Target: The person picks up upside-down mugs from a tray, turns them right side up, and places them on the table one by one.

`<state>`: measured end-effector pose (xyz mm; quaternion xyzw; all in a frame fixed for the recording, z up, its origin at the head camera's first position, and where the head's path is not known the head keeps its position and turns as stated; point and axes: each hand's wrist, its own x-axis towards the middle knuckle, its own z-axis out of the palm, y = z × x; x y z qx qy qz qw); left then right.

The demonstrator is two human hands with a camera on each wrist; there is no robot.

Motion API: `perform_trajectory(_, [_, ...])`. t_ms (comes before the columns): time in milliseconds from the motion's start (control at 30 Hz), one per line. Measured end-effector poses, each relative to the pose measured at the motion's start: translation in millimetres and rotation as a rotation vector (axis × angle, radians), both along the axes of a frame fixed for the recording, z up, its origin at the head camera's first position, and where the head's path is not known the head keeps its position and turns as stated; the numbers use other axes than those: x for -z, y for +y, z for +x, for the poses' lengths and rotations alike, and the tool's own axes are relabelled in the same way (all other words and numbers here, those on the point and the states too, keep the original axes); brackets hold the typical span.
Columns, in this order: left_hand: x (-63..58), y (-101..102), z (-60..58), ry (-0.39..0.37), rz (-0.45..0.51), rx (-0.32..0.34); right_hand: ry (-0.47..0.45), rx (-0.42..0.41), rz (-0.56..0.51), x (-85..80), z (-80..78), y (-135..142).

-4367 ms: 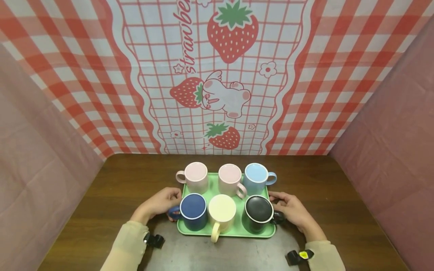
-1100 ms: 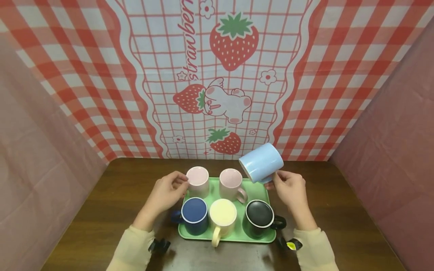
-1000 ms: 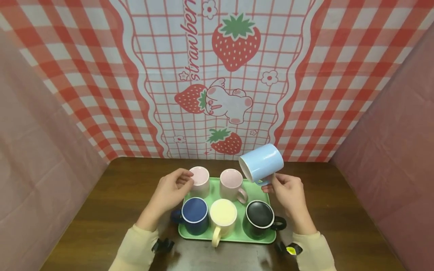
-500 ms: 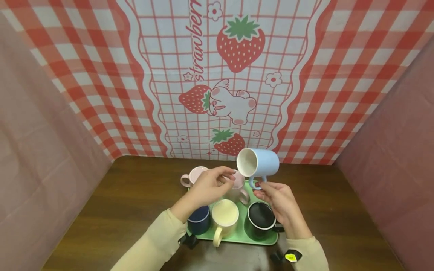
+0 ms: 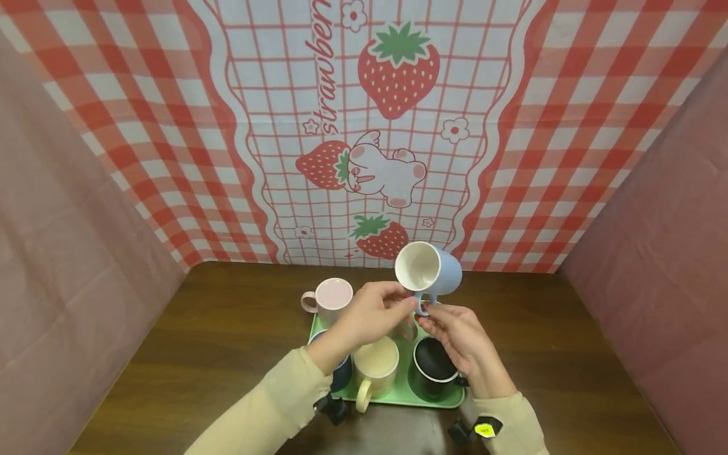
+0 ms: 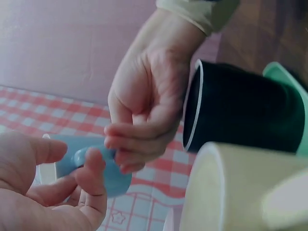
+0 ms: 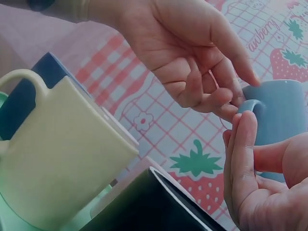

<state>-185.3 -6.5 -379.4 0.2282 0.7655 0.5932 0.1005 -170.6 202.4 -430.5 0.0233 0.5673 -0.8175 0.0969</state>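
In the head view a light blue mug (image 5: 446,273) is held up tilted on its side above the tray, its white inside facing left. My right hand (image 5: 463,338) grips its handle, also visible in the right wrist view beside the mug (image 7: 283,108). My left hand (image 5: 372,316) reaches across from the left, its loosely bent fingertips close to the mug's rim and handle. In the left wrist view the left hand (image 6: 45,192) has a gap between thumb and fingers, in front of the mug (image 6: 118,180); firm contact cannot be made out.
The green tray (image 5: 398,399) carries a pink mug (image 5: 334,296), a yellow mug (image 5: 376,359), a black mug (image 5: 435,360) and a dark blue mug (image 5: 341,376) partly behind the left forearm. Another pink mug is mostly hidden behind the left hand. Checkered cloth (image 5: 392,158) hangs behind the table.
Earlier the blue mug stood on the tray; the right hand lifted and tipped it, then turned its opening leftward. My left hand has moved right from the left pink mug to the blue mug.
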Motion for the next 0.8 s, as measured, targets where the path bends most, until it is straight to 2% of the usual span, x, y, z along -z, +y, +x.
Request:
perform_trajectory(133, [0.4, 6, 2.6, -0.141, 0.163, 0.011, 0.030, -0.017, 0.003, -0.6, 0.4, 0])
perform_trajectory(333, [4.0, 11, 3.5, -0.219, 0.264, 0.033, 0.043, -0.053, 0.045, -3.5, 2.6, 2])
perform_trajectory(467, [4.8, 14, 4.2, -0.238, 0.288, 0.069, 0.048, -0.108, 0.065, -7.5, 5.4, 4])
perform_trajectory(600, [6.1, 17, 5.0, -0.235, 0.302, 0.098, 0.048, -0.129, 0.067, -9.6, 6.8, 6])
perform_trajectory(800, [6.6, 19, 7.3, -0.245, 0.328, 0.091, 0.053, -0.124, 0.101, -8.8, 6.2, 6])
